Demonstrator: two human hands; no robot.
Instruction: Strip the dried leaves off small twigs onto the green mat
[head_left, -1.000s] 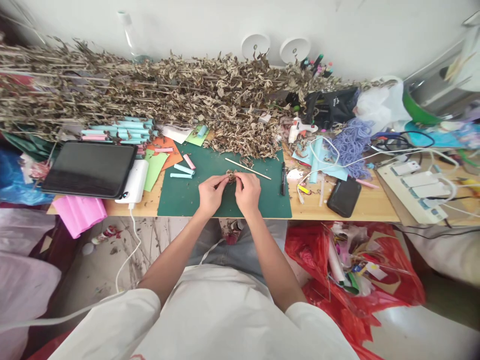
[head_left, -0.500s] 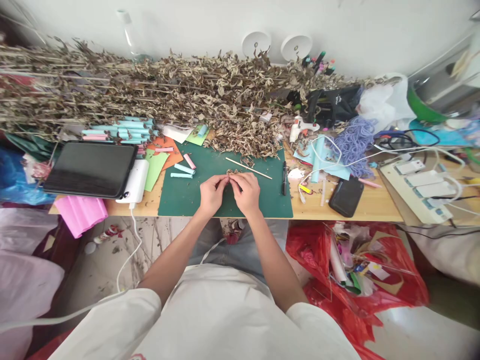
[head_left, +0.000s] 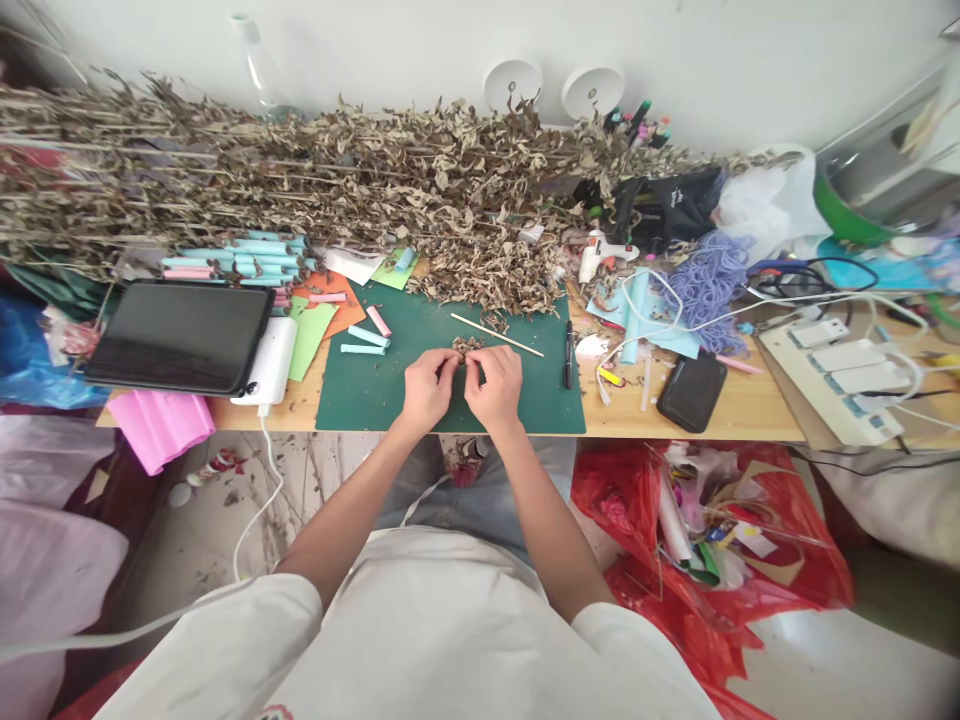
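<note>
Over the green cutting mat point(head_left: 360, 395), my left hand point(head_left: 429, 386) and my right hand point(head_left: 495, 386) face each other with a small gap between their fingertips. Both are closed in a pinch at a small clump of dried leaves point(head_left: 468, 345), whose crumbled bits show just beyond the fingers. How much each hand holds is partly hidden. Behind them a thin wooden stick point(head_left: 497, 336) lies slanted on the mat. Left of my hands are two blue paper rolls point(head_left: 367, 341) and a pink paper roll point(head_left: 379, 321). A black pen point(head_left: 568, 355) lies at the mat's right edge.
A long heap of dried leafy stalks point(head_left: 375, 180) runs along the back. At left are a tablet point(head_left: 184, 340), a white power bank point(head_left: 270, 365) and stacked paper rolls point(head_left: 262, 260). At right lie a glue gun point(head_left: 600, 258), purple yarn point(head_left: 712, 285), a black phone-like device point(head_left: 691, 392) and a power strip point(head_left: 840, 385).
My hands have moved slightly apart, opening a gap between the fingertips. More of the dried leaf clump now shows beyond them.
</note>
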